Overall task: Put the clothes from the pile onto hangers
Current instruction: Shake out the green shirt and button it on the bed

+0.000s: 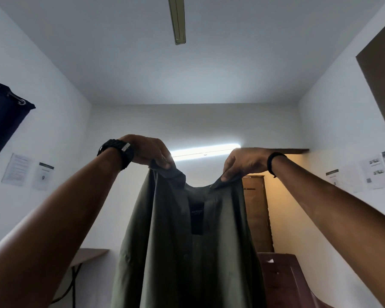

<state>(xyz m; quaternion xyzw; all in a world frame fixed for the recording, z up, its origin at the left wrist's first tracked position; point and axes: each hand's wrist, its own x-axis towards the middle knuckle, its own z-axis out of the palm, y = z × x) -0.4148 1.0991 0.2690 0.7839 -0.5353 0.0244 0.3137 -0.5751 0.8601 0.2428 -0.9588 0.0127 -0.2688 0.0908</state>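
Overhead, a plain white ceiling (187,70) carries an unlit tube fixture (176,20), and white walls close in on three sides, the far one (125,125) lit by a glowing strip light (206,151). A dark blue curtain (3,121) with metal eyelets hangs at the left edge, with printed sheets (17,168) pinned to the wall below it; more notices (373,172) are stuck on the right wall. A wooden door (257,214) stands in a warm-lit recess behind, and a brown wooden piece of furniture (282,278) sits low on the right. A small shelf on a bracket (88,255) juts from the left wall.

Open air lies between the two raised arms and the ceiling, and to either side of the hanging cloth the walls stand well apart from it.

The olive-green shirt (176,252) hangs upright in the middle of the view, held high before the camera, its collar sagging in a curve between the hands (a dark label (197,216) shows inside the neck). Its lower part runs out of frame. The left hand (147,152), with a black watch (120,152) on the wrist, pinches the left shoulder of the shirt between thumb and curled fingers; the right hand (242,163), with a dark band (273,162) on the wrist, pinches the other shoulder the same way.
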